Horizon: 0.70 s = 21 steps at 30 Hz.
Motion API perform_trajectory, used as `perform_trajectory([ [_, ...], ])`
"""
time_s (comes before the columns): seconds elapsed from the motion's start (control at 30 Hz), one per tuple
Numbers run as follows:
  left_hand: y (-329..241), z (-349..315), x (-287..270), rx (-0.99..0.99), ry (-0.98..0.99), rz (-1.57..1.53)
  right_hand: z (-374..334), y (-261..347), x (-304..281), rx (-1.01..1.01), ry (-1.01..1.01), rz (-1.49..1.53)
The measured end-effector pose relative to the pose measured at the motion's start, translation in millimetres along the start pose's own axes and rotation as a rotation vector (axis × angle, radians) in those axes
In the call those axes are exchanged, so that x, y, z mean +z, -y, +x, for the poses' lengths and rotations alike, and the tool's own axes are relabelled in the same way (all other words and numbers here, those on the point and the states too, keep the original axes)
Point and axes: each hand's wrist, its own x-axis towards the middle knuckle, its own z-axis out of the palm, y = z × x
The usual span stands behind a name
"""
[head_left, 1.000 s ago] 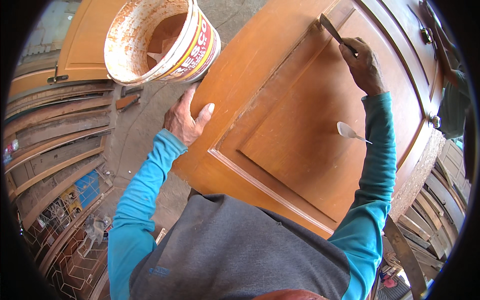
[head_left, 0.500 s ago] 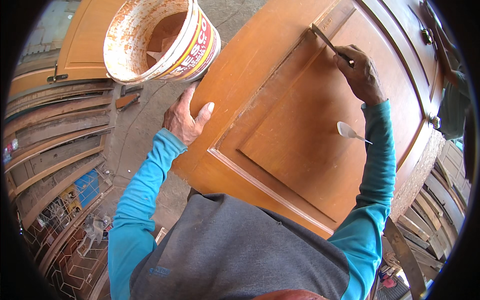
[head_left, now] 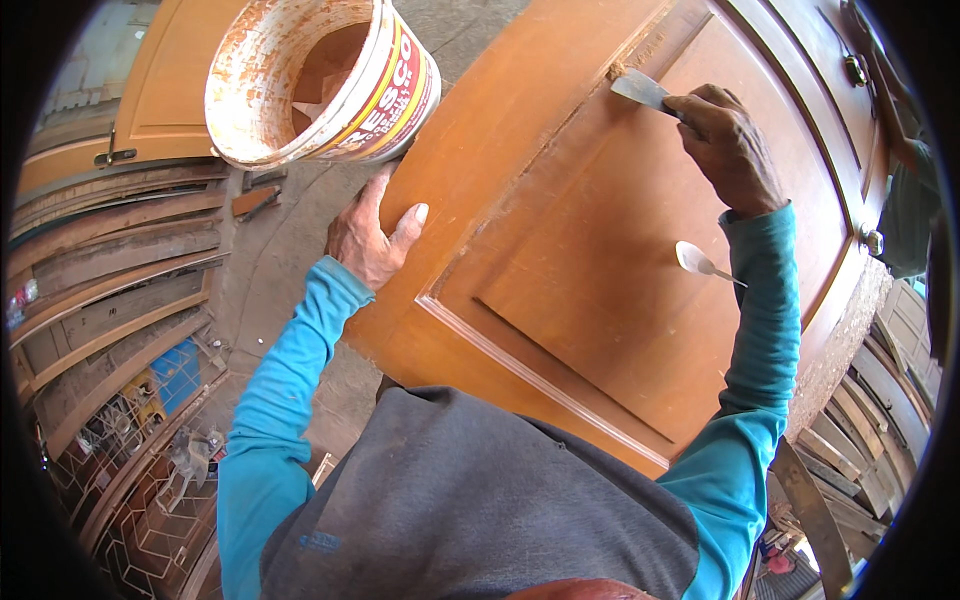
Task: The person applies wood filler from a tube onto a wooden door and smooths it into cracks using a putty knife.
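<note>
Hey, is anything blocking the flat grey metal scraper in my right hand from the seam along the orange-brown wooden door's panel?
Nothing visible is: the flat grey metal scraper in your right hand has its blade at the seam. The white spoon-shaped tool lies clear, beside your blue-green sleeve.

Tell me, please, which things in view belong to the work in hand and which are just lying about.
Seemingly in use:
scraper in the right hand
wooden door beneath it
bucket by the left hand

Seemingly lying about:
boards at left
wood strips at right
</note>
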Motion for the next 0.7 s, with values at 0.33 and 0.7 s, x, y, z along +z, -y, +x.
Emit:
perform_trajectory([
  [0.33,-1.4,-1.3,0.3,-0.029,0.020,-0.010,3.1,6.0,-4.3,0.014,0.076,0.061],
  [0.7,-1.8,-0.3,0.5,-0.030,0.005,-0.032,6.9,6.4,-16.8,0.029,0.076,0.141],
])
